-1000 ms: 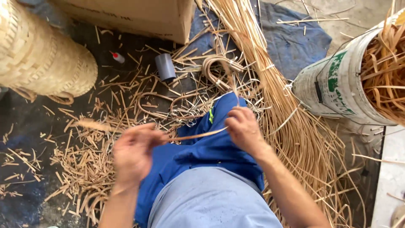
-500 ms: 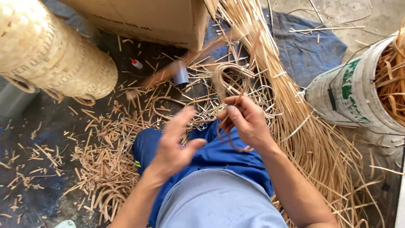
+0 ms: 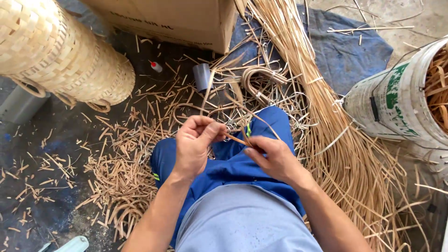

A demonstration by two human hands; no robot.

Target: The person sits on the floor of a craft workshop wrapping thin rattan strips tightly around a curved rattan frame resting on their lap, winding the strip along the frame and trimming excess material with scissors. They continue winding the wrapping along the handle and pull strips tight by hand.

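A: Holding what, over the lap?

B: A thin cane strip (image 3: pixel 234 138), pinched between thumb and fingertips of the left hand (image 3: pixel 193 142), gripped at its other end by the curled right hand (image 3: pixel 275 156). Looks like working 1 strip between 2 hands, mid-bend, just above the blue knee.

A: Next move calling for what?

B: Probably a firm pinch on both ends and slow, even bending; seems prone to kinking or slipping otherwise.

A: Around them?

B: Woven basket (image 3: pixel 60 56) at 10 o'clock, cardboard box (image 3: pixel 177 18) at 12, white bucket (image 3: pixel 396 98) of strips at 2. Long bundle of cane (image 3: pixel 322 107) from 1 down to 4. Offcuts (image 3: pixel 116 172) at 8, grey tube (image 3: pixel 202 77) at 12.

A: In the way?

B: Loose looped strips near the knees, likely to snag.
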